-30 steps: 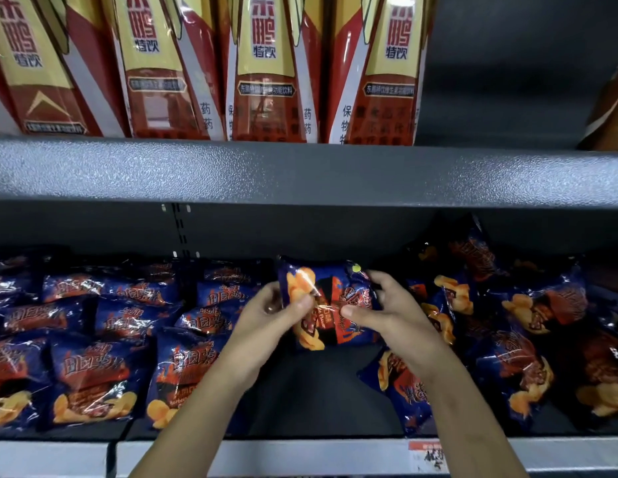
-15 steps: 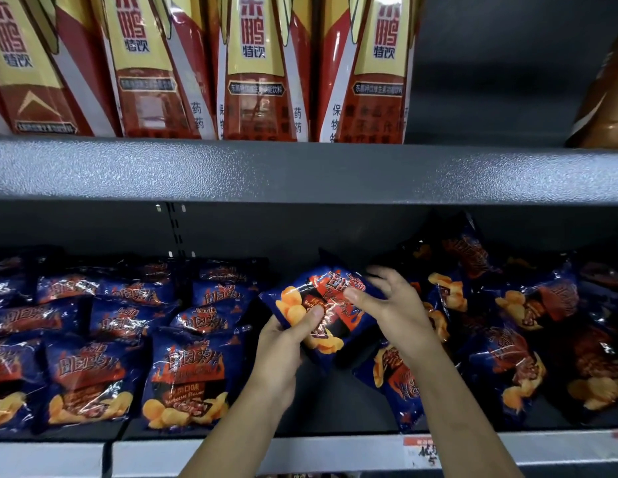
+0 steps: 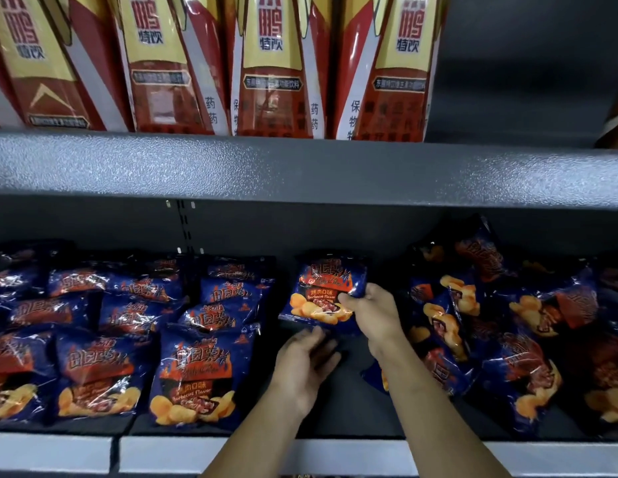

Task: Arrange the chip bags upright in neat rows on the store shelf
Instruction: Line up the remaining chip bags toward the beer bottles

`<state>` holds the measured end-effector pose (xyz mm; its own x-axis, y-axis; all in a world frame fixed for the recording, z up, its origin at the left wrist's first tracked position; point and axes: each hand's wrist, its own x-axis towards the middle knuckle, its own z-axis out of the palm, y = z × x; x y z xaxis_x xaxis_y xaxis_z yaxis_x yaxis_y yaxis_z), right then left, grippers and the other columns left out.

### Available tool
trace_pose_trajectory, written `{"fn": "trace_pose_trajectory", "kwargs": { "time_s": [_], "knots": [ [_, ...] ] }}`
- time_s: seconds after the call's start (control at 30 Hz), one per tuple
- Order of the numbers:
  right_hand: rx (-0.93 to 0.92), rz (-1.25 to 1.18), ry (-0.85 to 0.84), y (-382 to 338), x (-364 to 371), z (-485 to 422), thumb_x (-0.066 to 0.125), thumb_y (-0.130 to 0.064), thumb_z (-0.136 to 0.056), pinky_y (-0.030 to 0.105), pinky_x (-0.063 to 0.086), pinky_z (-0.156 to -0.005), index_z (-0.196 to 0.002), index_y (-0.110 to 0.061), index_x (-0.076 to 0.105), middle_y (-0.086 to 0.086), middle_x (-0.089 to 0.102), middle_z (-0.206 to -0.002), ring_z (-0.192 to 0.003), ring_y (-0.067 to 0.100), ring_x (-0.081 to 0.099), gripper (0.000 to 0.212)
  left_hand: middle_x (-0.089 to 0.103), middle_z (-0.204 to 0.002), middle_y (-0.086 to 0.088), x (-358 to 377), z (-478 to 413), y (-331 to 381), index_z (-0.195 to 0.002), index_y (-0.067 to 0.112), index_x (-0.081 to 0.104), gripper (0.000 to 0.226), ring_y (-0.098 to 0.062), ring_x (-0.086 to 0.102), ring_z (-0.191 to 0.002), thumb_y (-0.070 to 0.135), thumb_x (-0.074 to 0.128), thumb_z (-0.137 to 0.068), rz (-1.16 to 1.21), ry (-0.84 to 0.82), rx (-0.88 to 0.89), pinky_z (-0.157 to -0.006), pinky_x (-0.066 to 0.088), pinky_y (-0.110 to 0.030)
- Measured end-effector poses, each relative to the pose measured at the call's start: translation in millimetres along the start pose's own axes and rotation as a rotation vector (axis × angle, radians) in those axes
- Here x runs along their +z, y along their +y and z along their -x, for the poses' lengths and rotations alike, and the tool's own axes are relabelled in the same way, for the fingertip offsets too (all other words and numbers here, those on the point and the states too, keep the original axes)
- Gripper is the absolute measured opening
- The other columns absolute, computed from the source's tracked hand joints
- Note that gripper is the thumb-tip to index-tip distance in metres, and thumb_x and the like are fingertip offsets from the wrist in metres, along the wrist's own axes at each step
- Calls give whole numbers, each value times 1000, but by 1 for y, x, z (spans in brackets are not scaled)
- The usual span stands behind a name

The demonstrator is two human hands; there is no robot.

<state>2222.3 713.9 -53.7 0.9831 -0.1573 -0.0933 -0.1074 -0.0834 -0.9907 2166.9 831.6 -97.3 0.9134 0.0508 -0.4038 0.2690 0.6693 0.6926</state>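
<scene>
Chip bags (image 3: 193, 377): left rows done, right heap waiting

Across the left of the frame, barbecue packs lean back in tidy overlapping columns on the shelf (image 3: 162, 453). At centre the left hand (image 3: 305, 363) hovers just below the held bag (image 3: 321, 291), its grip spread and holding nothing. That bag stands upright toward the shelf's back, and the right hand (image 3: 373, 310) pinches its lower right edge. Further right, a jumbled heap (image 3: 507, 339) lies unsorted, so roughly half the work looks left.

Single head view, wide-angle, close-in, facing forward-down: upper shelf (image 3: 300, 167) 12 o'clock, lower shelf (image 3: 162, 453) 6 o'clock.
</scene>
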Motion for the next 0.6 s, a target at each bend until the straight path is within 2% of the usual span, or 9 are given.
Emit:
{"fn": "trace_pose_trajectory", "kwargs": {
  "time_s": [0.07,0.13,0.27,0.43,0.5,0.6],
  "knots": [
    [29,43,0,3,14,-15,73,-8,-87,45,59,-89,-102,-15,71,6,75,-100,-96,24,71,17,67,-94,-13,-7,-1,1,-105,2,62,13,-29,65,-91,8,60,-94,-48,46,-5,-79,57,-40],
    [52,90,5,8,27,-29,73,-8,-86,47,58,-90,-99,-13,70,9,74,-99,-95,27,70,14,68,-95,-14,-12,0,2,-112,1,62,20,-29,66,-88,9,59,-94,-89,77,2,-76,57,-40],
    [54,144,4,19,45,-45,72,-7,-86,48,57,-91,-99,-7,68,14,73,-101,-97,31,69,14,70,-95,-16,-17,6,6,-112,7,62,18,-30,67,-88,9,58,-94,-190,79,43,-82,57,-43],
    [39,168,-9,25,53,-51,74,-11,-86,43,57,-89,-95,-16,65,10,73,-103,-97,28,69,14,70,-88,-11,-21,16,12,-108,8,63,14,-26,67,-81,10,56,-96,-284,66,114,-73,57,-37],
    [46,153,-5,25,52,-49,76,-13,-84,46,57,-92,-107,-13,65,12,72,-110,-99,28,69,25,71,-91,-11,-21,18,13,-107,9,63,14,-26,67,-81,11,55,-97,-305,69,131,-72,56,-36],
    [16,42,59,15,44,-37,77,-13,-84,42,52,-100,-137,-7,51,12,65,-127,-112,27,63,60,70,-91,-12,-18,21,13,-103,8,65,13,-25,66,-78,13,54,-97,-345,62,161,-71,55,-36]
  ]
}}
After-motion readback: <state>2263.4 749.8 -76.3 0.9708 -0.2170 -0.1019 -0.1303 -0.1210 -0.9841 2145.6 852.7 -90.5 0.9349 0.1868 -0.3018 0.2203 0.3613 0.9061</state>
